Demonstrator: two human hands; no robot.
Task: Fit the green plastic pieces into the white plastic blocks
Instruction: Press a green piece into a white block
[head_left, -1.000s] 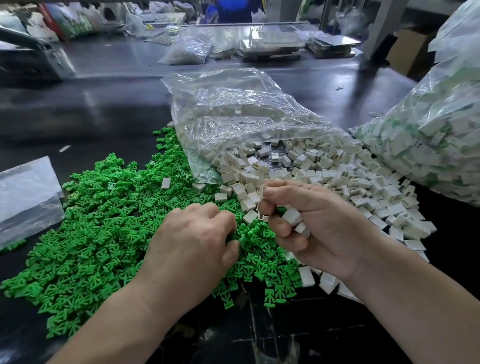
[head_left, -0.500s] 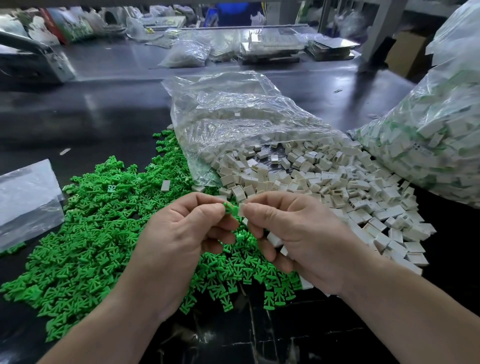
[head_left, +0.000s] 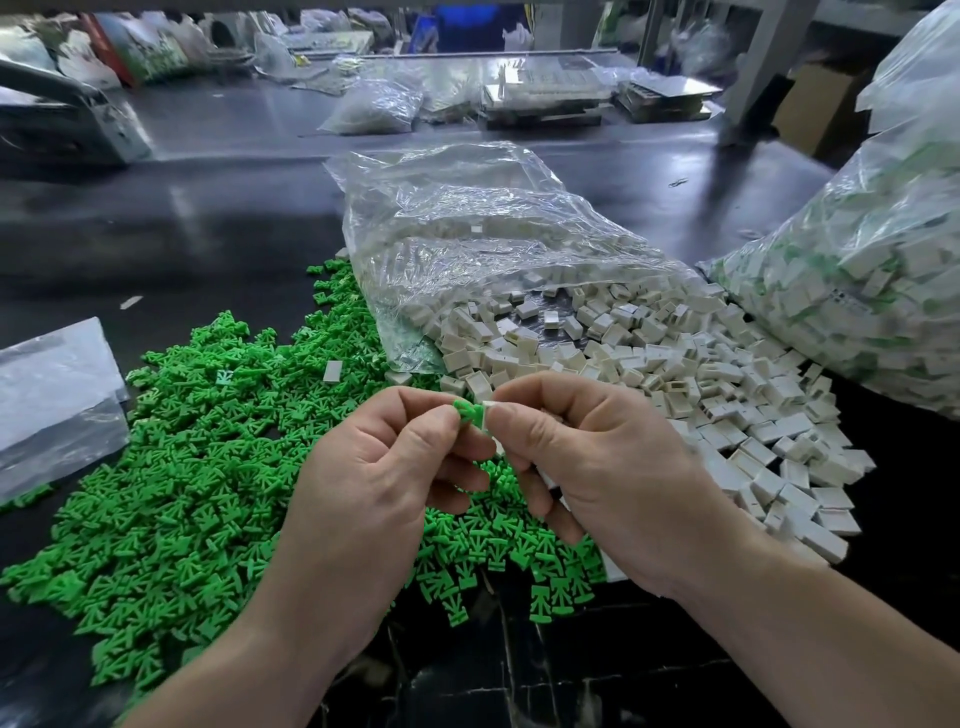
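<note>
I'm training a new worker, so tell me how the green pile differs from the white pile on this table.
The green pile is flat, ribbed, fan-shaped pieces; the white pile is boxy blocks, some showing slots. The green pile lies bare on the left; the white pile spills from a clear bag on the right. Both are loose heaps on the dark table.

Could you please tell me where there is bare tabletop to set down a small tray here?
Bare black tabletop lies beyond the green pieces, left of the open bag of white blocks; a smaller strip lies along the near edge. Crowded: the green pieces themselves, the spilled white blocks, and the full bag at right.
</note>
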